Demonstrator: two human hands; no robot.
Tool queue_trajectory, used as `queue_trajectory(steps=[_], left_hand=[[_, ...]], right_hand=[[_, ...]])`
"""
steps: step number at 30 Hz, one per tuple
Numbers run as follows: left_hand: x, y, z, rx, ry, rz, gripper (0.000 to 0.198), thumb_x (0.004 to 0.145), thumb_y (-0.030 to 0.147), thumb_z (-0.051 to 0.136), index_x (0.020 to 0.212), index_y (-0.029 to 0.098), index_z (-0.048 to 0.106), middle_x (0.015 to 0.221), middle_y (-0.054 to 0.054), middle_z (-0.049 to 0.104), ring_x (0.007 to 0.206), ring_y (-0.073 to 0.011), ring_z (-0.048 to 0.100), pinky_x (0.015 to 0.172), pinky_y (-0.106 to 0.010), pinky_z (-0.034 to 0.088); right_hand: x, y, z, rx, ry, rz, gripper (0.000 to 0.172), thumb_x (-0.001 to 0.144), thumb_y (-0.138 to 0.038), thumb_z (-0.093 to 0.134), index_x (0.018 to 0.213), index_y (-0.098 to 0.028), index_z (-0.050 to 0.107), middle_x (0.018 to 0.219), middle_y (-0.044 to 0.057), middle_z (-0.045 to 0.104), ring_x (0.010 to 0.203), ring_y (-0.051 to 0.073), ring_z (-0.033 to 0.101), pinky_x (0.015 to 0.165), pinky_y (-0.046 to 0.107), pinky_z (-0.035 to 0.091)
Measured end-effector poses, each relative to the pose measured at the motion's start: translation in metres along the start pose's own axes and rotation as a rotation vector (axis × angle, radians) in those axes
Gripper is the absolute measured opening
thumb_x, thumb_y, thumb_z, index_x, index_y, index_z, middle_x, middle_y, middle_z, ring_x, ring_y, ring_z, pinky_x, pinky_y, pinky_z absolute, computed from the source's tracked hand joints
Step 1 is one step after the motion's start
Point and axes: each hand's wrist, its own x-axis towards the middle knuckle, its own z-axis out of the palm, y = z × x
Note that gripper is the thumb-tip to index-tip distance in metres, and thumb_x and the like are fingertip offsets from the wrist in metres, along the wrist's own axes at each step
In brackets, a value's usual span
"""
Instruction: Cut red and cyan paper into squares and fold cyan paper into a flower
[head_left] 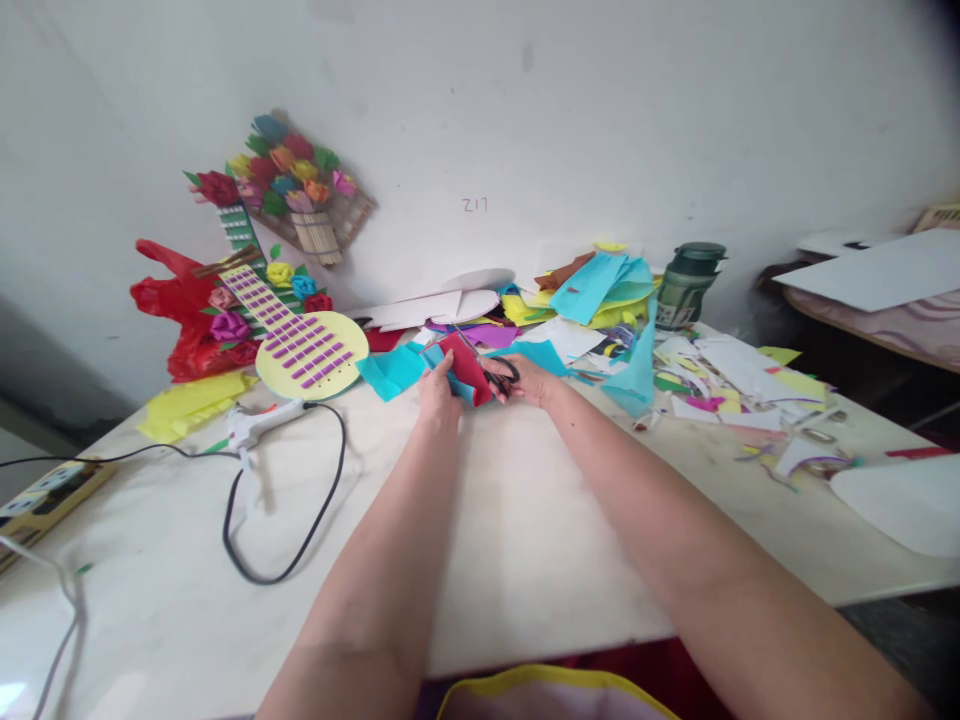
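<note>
Both my arms reach forward over the white table. My left hand is closed on a folded piece of red and blue paper. My right hand is closed round the black handles of a pair of scissors, whose blades point up and left across the red paper. Loose blue paper sheets lie just left of my left hand.
A white glue gun with a black cord lies at the left. A paper guitar, a paper flower bouquet and a red plastic bag stand by the wall. Coloured paper scraps and a green jar are at the right.
</note>
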Motion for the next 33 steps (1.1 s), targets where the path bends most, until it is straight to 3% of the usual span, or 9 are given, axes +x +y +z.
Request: queue_trajectory(steps=[10,18,33], left_hand=[[0.0027,-0.0023,0.0004,0.025,0.013,-0.073,0.012,0.068,0.011,0.061,0.077,0.015,0.056,0.074,-0.005,0.066,0.070,-0.0167,0.065,0.071,-0.030,0.052],[0.0012,-0.0014,0.0006,0.008,0.012,-0.066,0.012,0.068,0.009,0.061,0.077,0.014,0.056,0.072,-0.005,0.066,0.066,-0.0163,0.064,0.070,-0.031,0.052],[0.0057,-0.0035,-0.0008,0.003,0.000,-0.050,0.014,0.066,0.010,0.064,0.076,0.016,0.057,0.072,-0.003,0.066,0.070,-0.0179,0.065,0.071,-0.031,0.052]], right_hand=[[0.0015,0.0012,0.0025,-0.008,0.061,0.014,0.036,0.070,-0.047,0.062,0.059,-0.015,0.049,0.045,-0.001,0.053,0.033,0.006,0.045,0.027,0.016,0.017],[0.0018,0.0022,0.0041,-0.005,0.073,-0.014,0.037,0.070,-0.047,0.062,0.059,-0.015,0.048,0.043,-0.003,0.050,0.032,0.005,0.043,0.029,0.016,0.024],[0.0007,-0.0009,0.0047,-0.022,0.084,-0.018,0.037,0.069,-0.047,0.063,0.058,-0.015,0.048,0.044,-0.003,0.049,0.033,0.005,0.042,0.030,0.017,0.025]])
